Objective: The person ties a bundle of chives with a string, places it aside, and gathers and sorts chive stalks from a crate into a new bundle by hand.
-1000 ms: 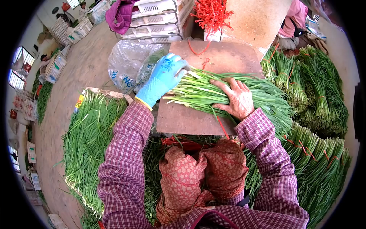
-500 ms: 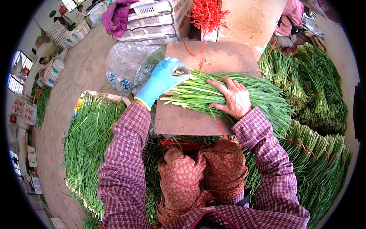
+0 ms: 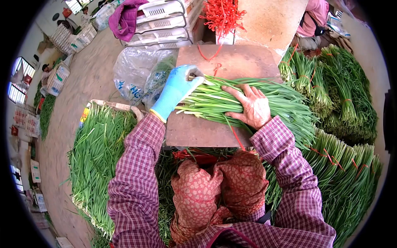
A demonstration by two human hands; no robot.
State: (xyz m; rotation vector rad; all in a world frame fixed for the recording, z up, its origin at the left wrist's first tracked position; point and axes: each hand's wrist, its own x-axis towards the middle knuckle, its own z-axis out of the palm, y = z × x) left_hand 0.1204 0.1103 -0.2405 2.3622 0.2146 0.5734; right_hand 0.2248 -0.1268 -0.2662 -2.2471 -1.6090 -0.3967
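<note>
A loose bunch of garlic chives (image 3: 231, 99) lies across a brown board (image 3: 194, 131), pale stem ends to the left and green leaves to the right. My left hand (image 3: 178, 87), in a light blue glove, is at the stem ends with thumb and fingertips pinched together on some of the stalks. Bare and spread, my right hand (image 3: 253, 106) rests flat on top of the bunch, pressing near its middle. A red tie (image 3: 237, 138) hangs over the board's front edge, partly hidden beneath the chives.
Red ties (image 3: 223, 18) hang in a cluster behind the board. Tied chive bundles (image 3: 343, 182) are stacked on the right; loose chives (image 3: 99, 161) fill a holder on the left. White crates (image 3: 159, 25) and a plastic bag (image 3: 134, 72) stand behind left. Other people are further off.
My left hand has turned slightly at the stem ends, its fingers more curled in. My right hand stays on the bunch. The whole view has shifted slightly.
</note>
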